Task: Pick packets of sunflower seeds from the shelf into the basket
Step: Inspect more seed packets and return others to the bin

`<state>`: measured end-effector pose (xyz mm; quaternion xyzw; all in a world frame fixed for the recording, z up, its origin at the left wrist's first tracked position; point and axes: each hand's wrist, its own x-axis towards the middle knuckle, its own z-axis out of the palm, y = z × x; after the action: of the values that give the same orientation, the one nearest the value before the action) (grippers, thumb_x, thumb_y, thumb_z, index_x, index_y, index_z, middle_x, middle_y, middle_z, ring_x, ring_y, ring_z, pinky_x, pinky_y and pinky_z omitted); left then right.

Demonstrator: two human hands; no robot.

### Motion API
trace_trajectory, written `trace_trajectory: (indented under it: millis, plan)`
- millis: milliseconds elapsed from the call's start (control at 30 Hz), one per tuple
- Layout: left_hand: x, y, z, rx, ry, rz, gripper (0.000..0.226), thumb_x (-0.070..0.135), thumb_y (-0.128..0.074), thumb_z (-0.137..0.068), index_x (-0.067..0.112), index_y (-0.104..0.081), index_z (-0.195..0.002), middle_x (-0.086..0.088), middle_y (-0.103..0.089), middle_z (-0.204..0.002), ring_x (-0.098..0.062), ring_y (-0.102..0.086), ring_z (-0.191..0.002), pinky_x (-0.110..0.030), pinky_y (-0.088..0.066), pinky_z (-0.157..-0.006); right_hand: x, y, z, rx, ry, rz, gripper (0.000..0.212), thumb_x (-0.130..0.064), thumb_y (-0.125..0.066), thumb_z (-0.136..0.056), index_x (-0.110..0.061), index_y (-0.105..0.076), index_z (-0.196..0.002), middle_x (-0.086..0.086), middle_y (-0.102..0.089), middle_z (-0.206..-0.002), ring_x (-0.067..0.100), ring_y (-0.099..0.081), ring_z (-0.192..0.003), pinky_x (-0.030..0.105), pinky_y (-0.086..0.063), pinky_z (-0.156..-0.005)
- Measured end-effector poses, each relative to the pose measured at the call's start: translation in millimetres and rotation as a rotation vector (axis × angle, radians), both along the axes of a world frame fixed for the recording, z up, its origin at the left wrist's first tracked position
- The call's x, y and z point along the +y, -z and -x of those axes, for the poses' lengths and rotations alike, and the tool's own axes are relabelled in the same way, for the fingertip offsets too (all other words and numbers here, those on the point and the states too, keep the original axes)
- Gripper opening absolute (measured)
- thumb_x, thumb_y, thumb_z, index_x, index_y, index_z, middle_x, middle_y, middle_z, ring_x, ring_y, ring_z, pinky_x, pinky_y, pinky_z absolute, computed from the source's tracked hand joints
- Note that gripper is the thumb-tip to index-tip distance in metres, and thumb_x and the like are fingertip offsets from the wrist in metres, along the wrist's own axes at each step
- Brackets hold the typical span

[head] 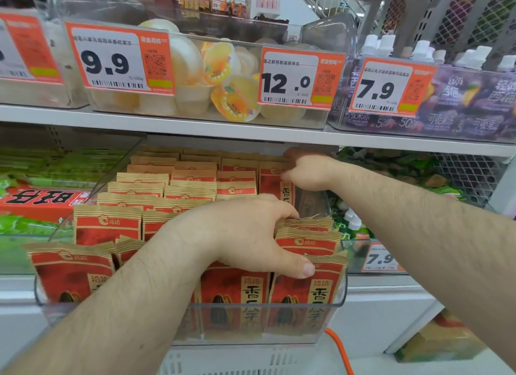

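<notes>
Left hand (248, 235) grips a few front-row seed packets (307, 240) in the clear bin (195, 316), thumb on front, fingers behind. Right hand (310, 173) reaches deep to the back packets (275, 183); fingers hidden under the shelf edge (251, 134), so can't tell if it holds anything. Advice: squeeze the stack firmly, lift straight up over the bin's front wall, don't drag neighbours out. White basket (251, 360) sits below, mostly cut off. Packet count in left hand unclear.
</notes>
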<state>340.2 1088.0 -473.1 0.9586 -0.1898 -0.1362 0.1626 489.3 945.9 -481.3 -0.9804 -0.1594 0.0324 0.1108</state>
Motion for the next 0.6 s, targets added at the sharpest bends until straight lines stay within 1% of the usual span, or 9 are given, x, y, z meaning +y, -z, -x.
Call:
trace_trajectory:
  millis: [100,167,200,267,300,333,433,500,600]
  plan:
    - [0.1,-0.8,0.5,0.001,0.002,-0.017,0.084,0.075,-0.062,-0.074,0.043,-0.034,-0.146,0.026,-0.038,-0.138,-0.004,-0.046,-0.124,-0.035,-0.045,-0.104,-4.7,-5.4,8.9,0.153,-0.02,-0.044,0.038,-0.044,-0.058,-0.096,-0.022,-0.062,-0.127,-0.005,-0.061,-0.115,0.014,-0.057,-0.1,0.028,-0.042,-0.089]
    - [-0.4,-1.5,0.5,0.005,0.007,-0.035,0.086,0.076,-0.061,-0.074,0.042,-0.032,-0.147,0.025,-0.036,-0.141,-0.004,-0.044,-0.126,-0.034,-0.044,-0.105,-8.5,-8.4,13.1,0.267,-0.07,-0.082,0.03,-0.042,-0.058,-0.096,-0.024,-0.066,-0.118,-0.007,-0.063,-0.112,0.009,-0.059,-0.097,0.023,-0.04,-0.082]
    - [-0.8,-2.1,0.4,0.007,0.009,-0.042,0.087,0.077,-0.061,-0.073,0.042,-0.031,-0.148,0.025,-0.035,-0.143,-0.004,-0.043,-0.127,-0.034,-0.043,-0.106,-10.7,-9.7,14.8,0.316,-0.094,-0.087,0.029,-0.042,-0.06,-0.094,-0.025,-0.066,-0.116,-0.006,-0.063,-0.117,0.009,-0.06,-0.103,0.023,-0.041,-0.086]
    - [-1.5,-3.3,-0.1,0.024,0.002,-0.049,0.09,0.078,-0.06,-0.073,0.042,-0.028,-0.15,0.025,-0.032,-0.148,-0.004,-0.041,-0.13,-0.035,-0.04,-0.109,-14.6,-12.3,18.4,0.379,-0.122,-0.042,0.045,-0.046,-0.064,-0.088,-0.024,-0.063,-0.126,-0.005,-0.056,-0.136,0.014,-0.052,-0.127,0.032,-0.035,-0.108]
    - [-1.5,-4.1,-0.4,0.038,-0.005,-0.054,0.092,0.078,-0.06,-0.073,0.043,-0.026,-0.15,0.025,-0.029,-0.15,-0.004,-0.039,-0.133,-0.035,-0.038,-0.11,-16.3,-13.7,20.1,0.404,-0.12,-0.017,0.052,-0.047,-0.065,-0.085,-0.023,-0.062,-0.131,-0.005,-0.053,-0.141,0.015,-0.047,-0.132,0.037,-0.03,-0.114]
    - [-1.4,-5.1,-0.4,0.052,-0.01,-0.06,0.093,0.077,-0.06,-0.073,0.043,-0.023,-0.151,0.026,-0.025,-0.153,-0.004,-0.036,-0.136,-0.035,-0.036,-0.112,-17.9,-15.3,22.7,0.436,-0.125,-0.01,0.052,-0.044,-0.065,-0.085,-0.023,-0.061,-0.132,-0.006,-0.053,-0.141,0.016,-0.046,-0.132,0.038,-0.029,-0.115]
    - [-1.4,-6.4,-1.2,0.078,-0.022,-0.084,0.099,0.077,-0.06,-0.074,0.042,-0.015,-0.154,0.026,-0.013,-0.159,-0.005,-0.025,-0.144,-0.037,-0.029,-0.117,-21.2,-19.4,30.6,0.488,-0.166,-0.036,0.041,-0.032,-0.063,-0.088,-0.019,-0.065,-0.127,-0.003,-0.061,-0.13,0.017,-0.054,-0.123,0.036,-0.036,-0.11]
    - [-2.0,-6.6,-1.4,0.082,-0.029,-0.096,0.1,0.077,-0.061,-0.073,0.041,-0.015,-0.155,0.027,-0.007,-0.16,-0.005,-0.02,-0.146,-0.036,-0.026,-0.118,-21.2,-19.5,33.5,0.457,-0.183,0.022,0.037,-0.026,-0.067,-0.087,-0.019,-0.068,-0.122,-0.008,-0.066,-0.112,0.013,-0.059,-0.109,0.034,-0.042,-0.104]
    - [-3.4,-6.7,-0.6,0.086,-0.051,-0.091,0.099,0.076,-0.062,-0.074,0.04,-0.016,-0.154,0.025,-0.002,-0.161,-0.007,-0.016,-0.148,-0.035,-0.024,-0.118,-21.8,-11.7,32.1,0.258,-0.17,0.162,0.014,-0.022,-0.069,-0.087,-0.023,-0.075,-0.099,-0.008,-0.069,-0.089,0.013,-0.064,-0.087,0.032,-0.052,-0.088]
